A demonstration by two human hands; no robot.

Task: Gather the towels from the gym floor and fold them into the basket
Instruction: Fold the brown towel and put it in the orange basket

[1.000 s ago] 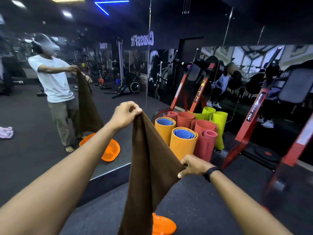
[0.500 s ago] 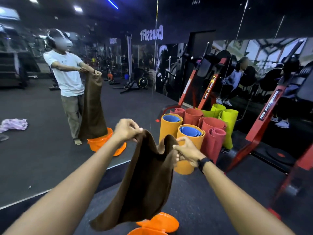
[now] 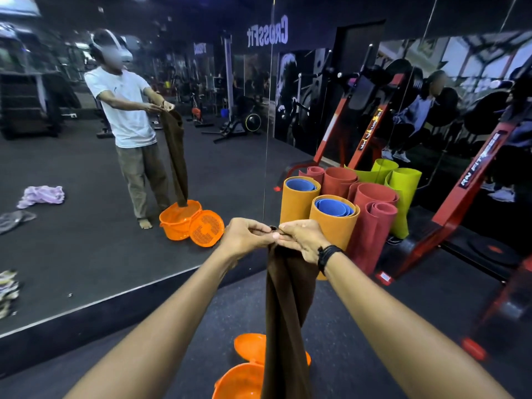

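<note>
Two hands are brought together at chest height: the left hand (image 3: pixel 247 237) and the right hand (image 3: pixel 302 239) are met at the top edge of a brown towel (image 3: pixel 288 306), and the edge is pinched by the fingers (image 3: pixel 266 232) of both. The towel is hung straight down in doubled folds, and its lower end is cut off by the frame's bottom edge. Directly below, an orange basket (image 3: pixel 240 381) is seen on the dark floor, its interior partly hidden behind the towel, so its contents cannot be told. An orange lid (image 3: pixel 249 345) is laid just behind the basket, touching it. Past the hands, rolled mats (image 3: pixel 335 226) are stood upright, blue rolls tucked inside the orange ones, with red and green rolls beside them. A wall mirror (image 3: pixel 86 240) is filled with the reflected scene; in it, a pale purple towel (image 3: pixel 41 195) and a grey one (image 3: pixel 15 220) are shown lying on the floor. A bundle at the left edge is blurred and cropped.
</note>
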